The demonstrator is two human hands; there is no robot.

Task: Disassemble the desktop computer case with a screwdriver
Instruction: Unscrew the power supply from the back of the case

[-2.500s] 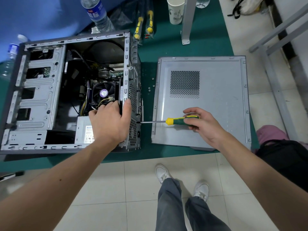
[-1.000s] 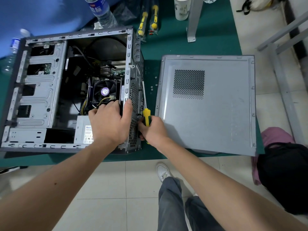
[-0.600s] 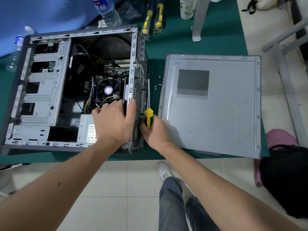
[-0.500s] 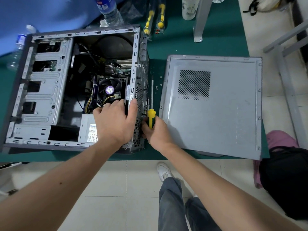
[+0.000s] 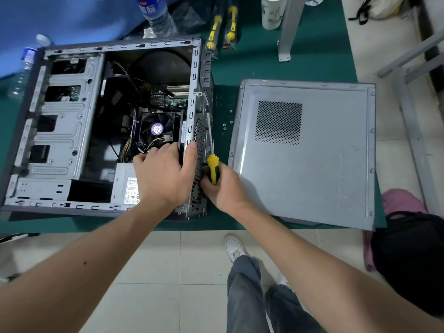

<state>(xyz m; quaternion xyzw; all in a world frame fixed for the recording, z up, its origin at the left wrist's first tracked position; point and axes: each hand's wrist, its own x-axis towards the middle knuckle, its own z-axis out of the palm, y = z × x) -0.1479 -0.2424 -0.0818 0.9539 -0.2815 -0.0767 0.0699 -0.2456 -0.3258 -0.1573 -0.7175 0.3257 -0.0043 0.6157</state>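
Head view: the open computer case point(image 5: 72, 131) lies on its side on the green worktop point(image 5: 252, 68), its inside facing up, with the fan point(image 5: 157, 128) and the power supply point(image 5: 125, 188) showing. The left hand point(image 5: 165, 176) rests on the case's rear edge, fingers curled over the frame beside the fan and thumb along the perforated rear panel point(image 5: 200, 140), so its grip is closed on that edge. The right hand point(image 5: 223, 188) is just beside the rear panel, its grip closed around the yellow-and-green screwdriver point(image 5: 213, 169), whose handle stands upright against the panel. Right of the case, apart from it, lies the removed side panel point(image 5: 312, 164). Small screws point(image 5: 225, 126) sit between the two.
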